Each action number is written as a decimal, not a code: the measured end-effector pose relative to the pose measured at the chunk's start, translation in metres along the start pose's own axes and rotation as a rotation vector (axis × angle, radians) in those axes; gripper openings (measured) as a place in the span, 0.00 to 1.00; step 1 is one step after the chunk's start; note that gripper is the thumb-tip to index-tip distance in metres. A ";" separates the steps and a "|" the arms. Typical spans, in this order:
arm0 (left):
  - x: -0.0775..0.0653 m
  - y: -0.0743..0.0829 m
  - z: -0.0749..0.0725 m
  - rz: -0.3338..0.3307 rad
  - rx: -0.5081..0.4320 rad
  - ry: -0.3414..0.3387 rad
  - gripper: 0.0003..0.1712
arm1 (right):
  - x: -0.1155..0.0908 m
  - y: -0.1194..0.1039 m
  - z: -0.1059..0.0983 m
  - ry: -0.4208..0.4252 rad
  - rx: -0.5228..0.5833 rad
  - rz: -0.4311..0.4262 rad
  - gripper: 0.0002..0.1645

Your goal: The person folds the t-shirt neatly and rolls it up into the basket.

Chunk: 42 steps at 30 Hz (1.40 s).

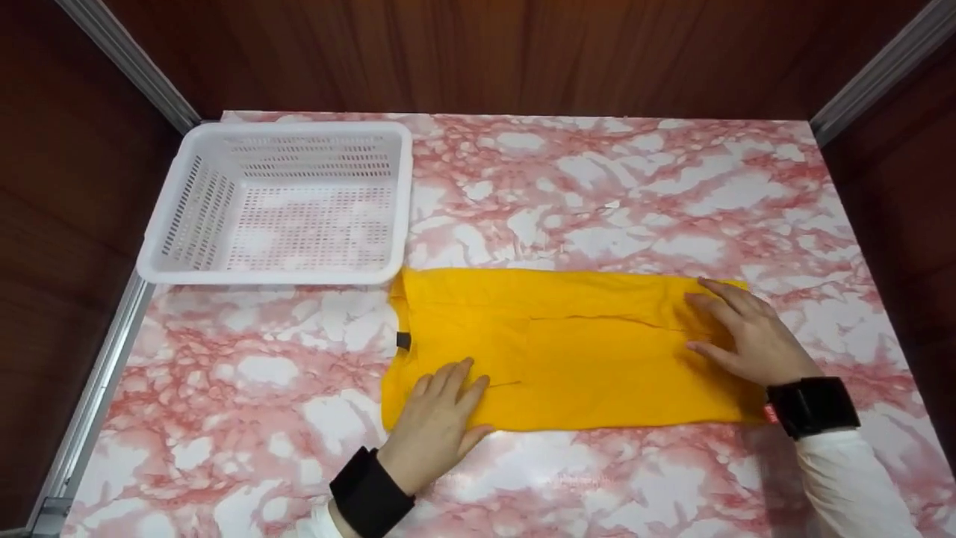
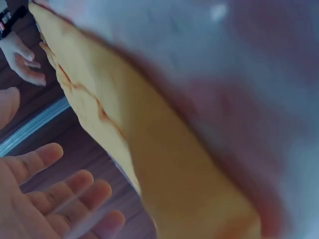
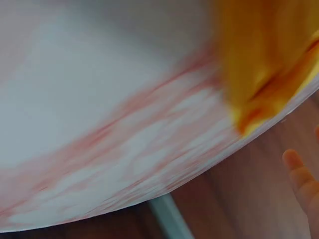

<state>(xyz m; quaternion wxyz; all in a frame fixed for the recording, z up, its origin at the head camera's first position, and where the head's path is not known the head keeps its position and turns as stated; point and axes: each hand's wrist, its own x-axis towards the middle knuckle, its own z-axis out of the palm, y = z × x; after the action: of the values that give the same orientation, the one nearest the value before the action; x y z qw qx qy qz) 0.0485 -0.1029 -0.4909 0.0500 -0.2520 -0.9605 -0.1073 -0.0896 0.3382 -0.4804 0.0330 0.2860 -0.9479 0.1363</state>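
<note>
A yellow T-shirt (image 1: 597,366) lies in a long folded strip, its neckline with a dark label at the left end. Over the strip's lower left part is my left hand (image 1: 441,418), fingers loosely extended; in the left wrist view these fingers (image 2: 75,189) grip nothing. At the right end, my right hand (image 1: 754,336) is spread above the cloth with its fingers slightly bent, and it holds nothing. A few of its fingers (image 3: 301,181) show at the right wrist view's edge, beside the yellow cloth (image 3: 269,59).
A white perforated plastic basket (image 1: 403,202) stands at the back left, its front right corner close to the shirt's upper left corner. The table (image 1: 635,486) has a red and white marbled top. Dark wooden panels (image 1: 508,60) enclose its back and sides.
</note>
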 end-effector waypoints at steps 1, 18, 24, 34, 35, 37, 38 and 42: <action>-0.001 0.005 0.002 -0.003 -0.001 -0.008 0.35 | 0.003 -0.005 0.002 -0.002 -0.004 -0.034 0.43; 0.040 0.041 0.026 -0.292 -0.164 -0.049 0.50 | 0.045 -0.049 0.032 -0.219 -0.086 -0.403 0.54; 0.048 0.050 0.034 -0.313 -0.128 -0.091 0.53 | 0.052 -0.049 0.045 -0.349 -0.122 -0.390 0.55; 0.057 0.056 0.037 -0.343 -0.023 -0.196 0.52 | 0.054 -0.046 0.056 -0.417 -0.125 -0.375 0.56; 0.058 0.056 0.037 -0.345 -0.021 -0.197 0.52 | 0.054 -0.047 0.056 -0.423 -0.116 -0.374 0.56; 0.059 0.056 0.036 -0.350 -0.024 -0.201 0.52 | 0.055 -0.049 0.054 -0.427 -0.105 -0.372 0.55; 0.060 0.055 0.035 -0.351 -0.027 -0.203 0.52 | 0.056 -0.050 0.053 -0.429 -0.104 -0.370 0.55; 0.065 0.050 0.034 -0.345 -0.063 -0.220 0.52 | 0.056 -0.051 0.052 -0.425 -0.114 -0.353 0.56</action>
<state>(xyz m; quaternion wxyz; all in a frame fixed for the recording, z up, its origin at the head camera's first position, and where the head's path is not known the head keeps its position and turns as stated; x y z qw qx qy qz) 0.0154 -0.0225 -0.5048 -0.0822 -0.0953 -0.9853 -0.1159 -0.1073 0.2529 -0.5100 -0.1275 0.4667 -0.8751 0.0119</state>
